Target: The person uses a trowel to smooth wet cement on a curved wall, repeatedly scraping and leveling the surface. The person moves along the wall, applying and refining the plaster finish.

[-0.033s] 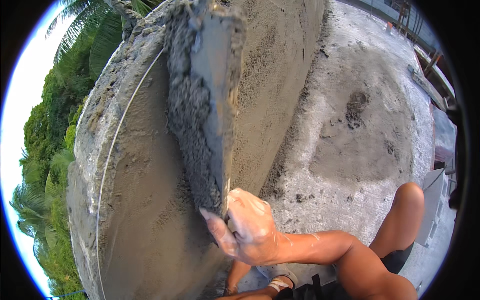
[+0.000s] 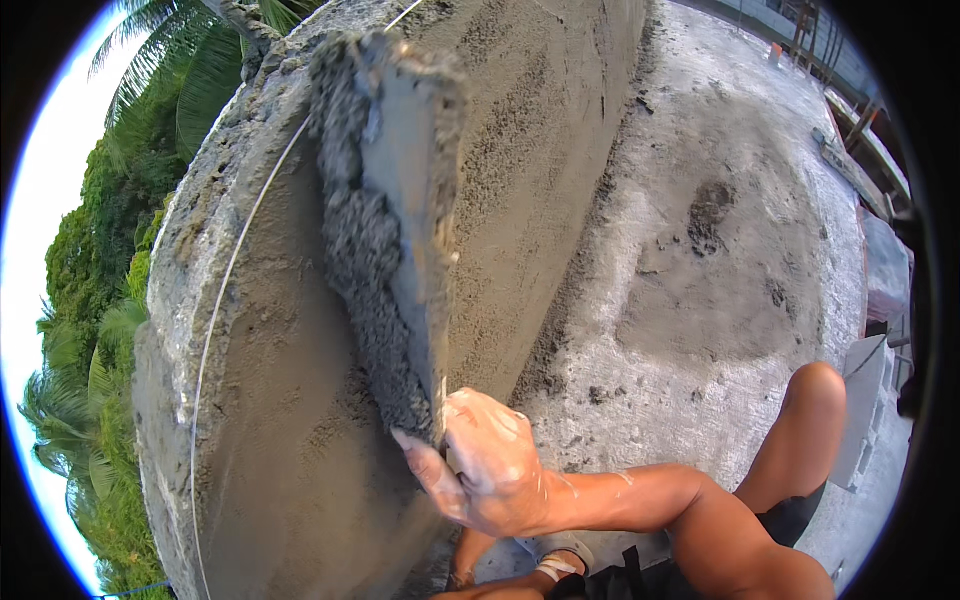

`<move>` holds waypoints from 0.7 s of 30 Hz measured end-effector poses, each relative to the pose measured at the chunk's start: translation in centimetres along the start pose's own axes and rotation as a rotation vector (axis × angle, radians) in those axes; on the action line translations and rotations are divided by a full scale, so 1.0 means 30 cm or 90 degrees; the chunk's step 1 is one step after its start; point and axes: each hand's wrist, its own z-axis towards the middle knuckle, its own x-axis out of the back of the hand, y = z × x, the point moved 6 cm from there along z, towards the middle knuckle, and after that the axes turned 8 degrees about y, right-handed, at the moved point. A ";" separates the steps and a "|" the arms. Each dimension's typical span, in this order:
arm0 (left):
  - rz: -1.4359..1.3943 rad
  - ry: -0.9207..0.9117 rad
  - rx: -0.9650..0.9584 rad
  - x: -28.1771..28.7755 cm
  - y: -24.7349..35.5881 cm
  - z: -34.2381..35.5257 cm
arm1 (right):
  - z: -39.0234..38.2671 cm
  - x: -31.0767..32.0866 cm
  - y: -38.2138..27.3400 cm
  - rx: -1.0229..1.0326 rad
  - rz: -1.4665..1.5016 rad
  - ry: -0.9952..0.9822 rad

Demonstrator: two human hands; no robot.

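My right hand [image 2: 485, 465] is closed around the near end of a long screed board [image 2: 405, 170], its thumb on the left side and its fingers folded on the right. The board points up and away along the plastered wall [image 2: 510, 240], slightly smeared by motion. Thick wet mortar [image 2: 365, 250] clings along the board's left side. Just below my right hand, a small part of what looks like my left forearm [image 2: 472, 550] shows; the fingers of that hand are hidden.
A taut white string [image 2: 213, 330] runs along the wall's rough left edge [image 2: 190, 270]. Palms and bushes [image 2: 90, 250] stand beyond it. To the right lies a concrete floor [image 2: 660, 420] with a damp mortar patch [image 2: 720, 290]. A grey block [image 2: 862, 410] stands near my bent knee [image 2: 815, 400].
The screed board and my right hand have shifted a little left and slightly down toward me. More of the string's upper end now shows past the board's tip.
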 end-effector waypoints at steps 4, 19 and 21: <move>0.034 -0.005 0.021 -0.016 0.027 -0.001 | -0.138 -0.042 -0.028 -0.040 0.060 -0.051; 0.067 -0.069 0.047 -0.041 0.112 0.141 | -0.006 0.860 1.129 -0.492 -0.008 0.193; 0.032 -0.079 0.072 -0.036 0.124 0.145 | 0.037 0.949 1.206 -0.485 0.043 0.246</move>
